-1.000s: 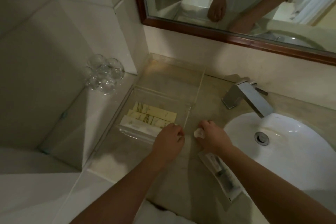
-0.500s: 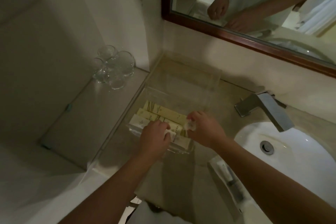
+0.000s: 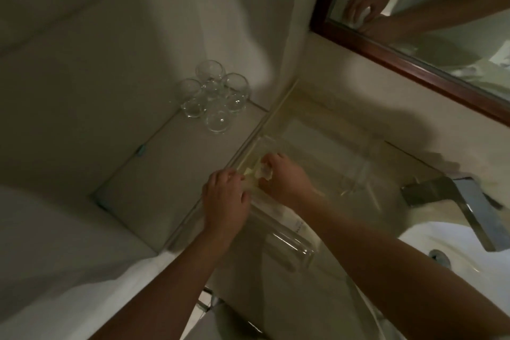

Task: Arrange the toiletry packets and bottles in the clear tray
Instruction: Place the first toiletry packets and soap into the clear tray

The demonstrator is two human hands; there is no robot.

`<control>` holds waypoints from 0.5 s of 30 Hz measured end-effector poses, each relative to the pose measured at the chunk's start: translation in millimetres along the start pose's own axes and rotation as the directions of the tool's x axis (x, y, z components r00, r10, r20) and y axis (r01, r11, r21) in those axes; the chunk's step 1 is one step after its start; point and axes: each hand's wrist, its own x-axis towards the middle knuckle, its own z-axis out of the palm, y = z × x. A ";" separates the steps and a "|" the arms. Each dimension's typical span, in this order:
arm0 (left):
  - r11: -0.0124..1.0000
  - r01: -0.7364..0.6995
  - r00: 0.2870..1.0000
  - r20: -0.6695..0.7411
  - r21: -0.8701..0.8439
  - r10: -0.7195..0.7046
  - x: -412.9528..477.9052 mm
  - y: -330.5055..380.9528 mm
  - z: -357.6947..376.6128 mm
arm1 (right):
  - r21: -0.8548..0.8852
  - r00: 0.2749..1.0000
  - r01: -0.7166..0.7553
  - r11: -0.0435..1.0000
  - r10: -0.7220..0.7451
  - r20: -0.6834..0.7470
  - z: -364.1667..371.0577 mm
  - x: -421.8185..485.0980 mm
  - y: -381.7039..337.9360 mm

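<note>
Head view: right hand [image 3: 284,179] pinches a small clear bottle [image 3: 265,172]; left hand [image 3: 226,199] presses packets [image 3: 249,183], blurred.

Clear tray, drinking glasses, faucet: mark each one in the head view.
clear tray [image 3: 292,243], head view, near rounded wall.
drinking glasses [image 3: 214,94], head view, middle of the cluster on the side ledge.
faucet [image 3: 466,201], head view, flat top of the spout.

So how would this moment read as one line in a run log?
stage: arranging | left hand: on packets in clear tray | right hand: holding small clear item, identity unclear | glasses: untouched
</note>
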 end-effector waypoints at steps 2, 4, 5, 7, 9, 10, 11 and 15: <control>0.997 0.040 0.999 0.020 -0.061 -0.038 5.2 -6.5 -0.1 | 0.023 1.000 -0.021 0.999 0.021 0.021 7.6 12.9 -7.9; 0.993 0.050 0.998 0.046 -0.111 -0.045 8.9 -9.2 -0.3 | 0.035 0.999 -0.044 0.998 0.043 0.014 12.1 20.2 -12.6; 0.991 0.049 0.997 0.056 -0.125 -0.043 10.4 -9.6 -0.9 | 0.033 0.998 -0.054 0.998 0.054 0.010 12.9 22.2 -13.3; 0.986 0.055 0.997 0.066 -0.158 -0.045 12.4 -9.7 -1.9 | 0.019 0.998 -0.068 0.998 0.068 0.000 12.5 23.3 -13.8; 0.980 0.058 0.997 0.066 -0.188 -0.047 14.2 -9.5 -2.6 | 0.011 0.998 -0.069 0.998 0.069 -0.010 11.4 23.6 -12.9; 0.979 0.059 0.997 0.067 -0.196 -0.046 14.7 -9.5 -2.9 | 0.013 0.998 -0.066 0.998 0.067 -0.014 11.2 23.5 -12.7; 0.978 0.058 0.997 0.069 -0.201 -0.045 15.1 -9.4 -3.6 | 0.018 0.998 -0.059 0.998 0.060 -0.015 10.9 23.4 -12.9; 0.975 0.060 0.996 0.077 -0.213 -0.045 15.1 -7.9 -5.8 | 0.039 0.999 -0.034 0.999 0.034 -0.008 11.4 21.4 -13.5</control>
